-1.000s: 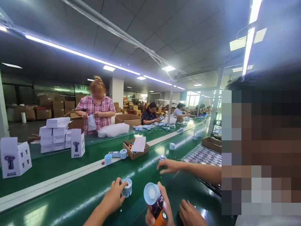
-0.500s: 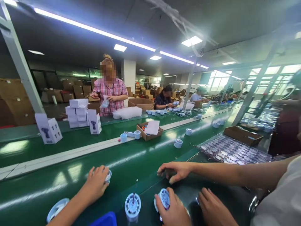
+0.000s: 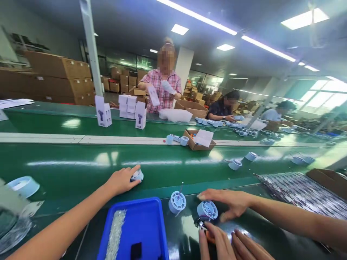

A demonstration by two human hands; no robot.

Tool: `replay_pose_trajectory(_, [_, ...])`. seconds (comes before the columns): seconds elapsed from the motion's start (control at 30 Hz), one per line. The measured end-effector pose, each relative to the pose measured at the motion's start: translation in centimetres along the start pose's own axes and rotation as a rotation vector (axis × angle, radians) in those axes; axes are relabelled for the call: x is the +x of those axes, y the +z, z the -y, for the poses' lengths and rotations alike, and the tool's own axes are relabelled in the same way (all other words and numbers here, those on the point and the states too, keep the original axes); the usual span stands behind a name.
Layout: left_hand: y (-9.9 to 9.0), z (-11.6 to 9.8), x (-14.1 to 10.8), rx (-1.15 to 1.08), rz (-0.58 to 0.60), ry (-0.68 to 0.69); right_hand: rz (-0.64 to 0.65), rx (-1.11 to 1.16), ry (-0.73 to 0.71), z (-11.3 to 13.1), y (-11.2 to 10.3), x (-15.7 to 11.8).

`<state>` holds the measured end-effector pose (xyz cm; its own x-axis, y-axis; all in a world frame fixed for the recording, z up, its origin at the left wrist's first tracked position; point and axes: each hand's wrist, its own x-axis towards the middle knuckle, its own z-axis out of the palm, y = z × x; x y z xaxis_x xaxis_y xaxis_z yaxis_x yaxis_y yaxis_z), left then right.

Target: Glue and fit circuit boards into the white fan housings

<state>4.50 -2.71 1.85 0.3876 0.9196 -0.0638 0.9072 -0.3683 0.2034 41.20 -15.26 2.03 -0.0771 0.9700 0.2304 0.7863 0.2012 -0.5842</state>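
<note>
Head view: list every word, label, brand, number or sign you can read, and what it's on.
No text can be read.
Left upright white box: dark print below the picture, too small to read.
Right upright white box: print below the picture, too small to read.
Brown cartons: small pale labels, unreadable.

Nothing seems readable; print on the white boxes [image 3: 140, 118] is too small.

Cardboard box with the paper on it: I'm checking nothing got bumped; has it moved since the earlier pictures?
No: against the white strip, the cardboard box keeps its place, right beside a blue cup.
</note>
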Motion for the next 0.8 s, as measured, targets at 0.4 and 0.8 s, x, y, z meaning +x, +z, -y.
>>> replay_pose_trajectory(0.4, [-6.0, -0.6, -15.8, -0.164, -0.194, -0.317, 0.634, -0.067, -0.226, -5.5, -3.4, 1.1])
replay_pose_trajectory(0.8, [1.3, -2.1, -17.2, -0.177, -0.233, -0.584, 0.141, -0.403, -0.353, -4.1, 4.8, -9.9])
